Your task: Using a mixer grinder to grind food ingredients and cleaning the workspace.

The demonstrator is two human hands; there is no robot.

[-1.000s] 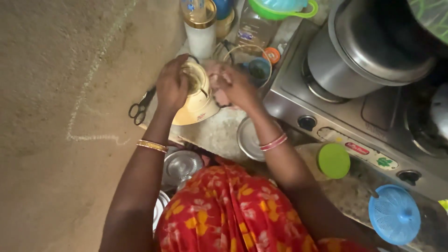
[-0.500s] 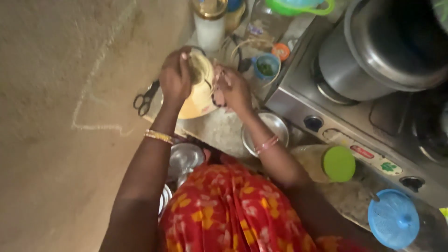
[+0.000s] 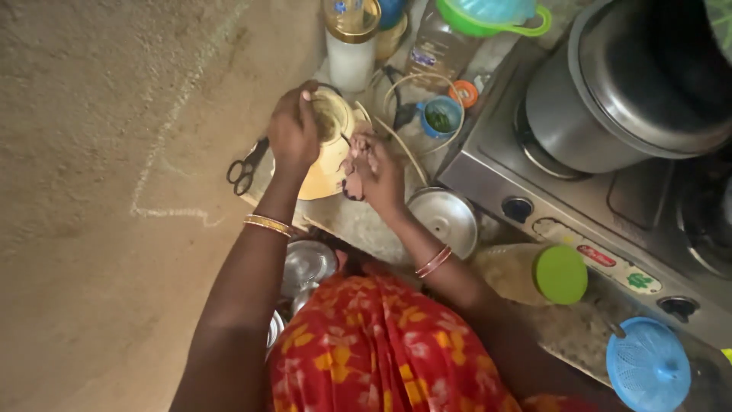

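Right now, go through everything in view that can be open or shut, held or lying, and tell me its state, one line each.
Left hand: grip closed around a small round container.
Small round container: held tilted over the plate, open.
Right hand: fingers bent beside the container; whether it holds anything is unclear.
Yellow plate: lying flat.
Scissors: lying untouched.
Big steel pot: on the stove, lidded.
Green-lidded jar: lying on its side, shut.

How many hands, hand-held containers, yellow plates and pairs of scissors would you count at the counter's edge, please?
Hands: 2, left hand and right hand
Hand-held container: 1, in the left hand
Yellow plate: 1
Scissors: 1 pair
Total: 5
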